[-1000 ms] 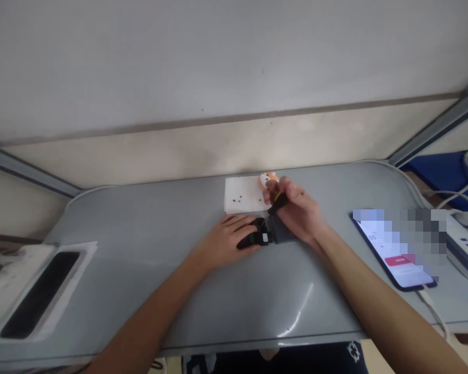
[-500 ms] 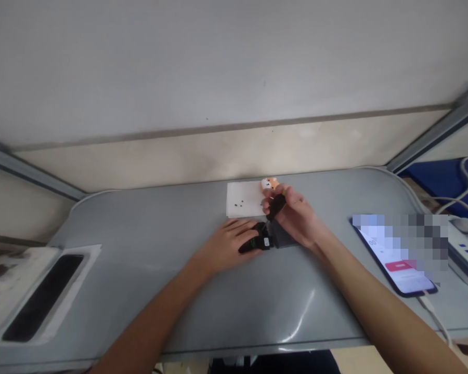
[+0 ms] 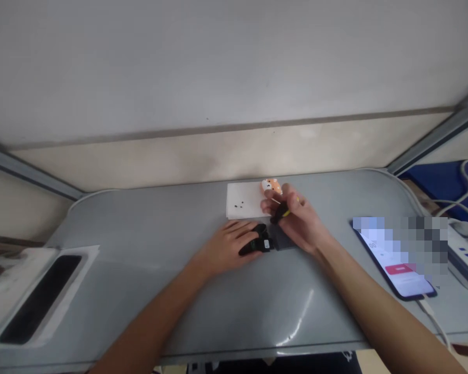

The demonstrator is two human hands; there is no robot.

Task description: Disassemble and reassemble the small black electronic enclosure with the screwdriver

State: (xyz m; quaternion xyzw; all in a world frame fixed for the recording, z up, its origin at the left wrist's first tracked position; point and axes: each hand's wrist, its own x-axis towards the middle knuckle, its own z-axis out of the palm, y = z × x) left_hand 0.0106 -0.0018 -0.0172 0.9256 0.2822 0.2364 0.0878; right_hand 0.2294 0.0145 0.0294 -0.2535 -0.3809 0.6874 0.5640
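Observation:
My left hand (image 3: pixel 231 245) presses a small black device (image 3: pixel 260 242) against the desk, fingers curled over its left side. The device has rounded ends, a small pale label and a hint of green, but its kind is unclear. Above its right end, my right hand (image 3: pixel 298 221) grips a black-and-yellow screwdriver (image 3: pixel 281 212) by its handle, the thumb and fingers around it; its tip is hard to see. Under that hand lies a dark flat pad (image 3: pixel 285 240). Several tiny dark pieces, like screws, rest on white paper (image 3: pixel 251 200) behind the device.
An orange-and-white animal-faced item (image 3: pixel 271 185) sits at the paper's right corner. To the right lie a charging phone (image 3: pixel 398 267) and a white power strip (image 3: pixel 466 254). On the left, a dark phone-shaped slab (image 3: pixel 41 298) rests on white material. A wall panel closes off the back.
The screwdriver handle has tilted lower to the right, showing more yellow, as my right fingers shifted around it. My left hand and the black device stay in place.

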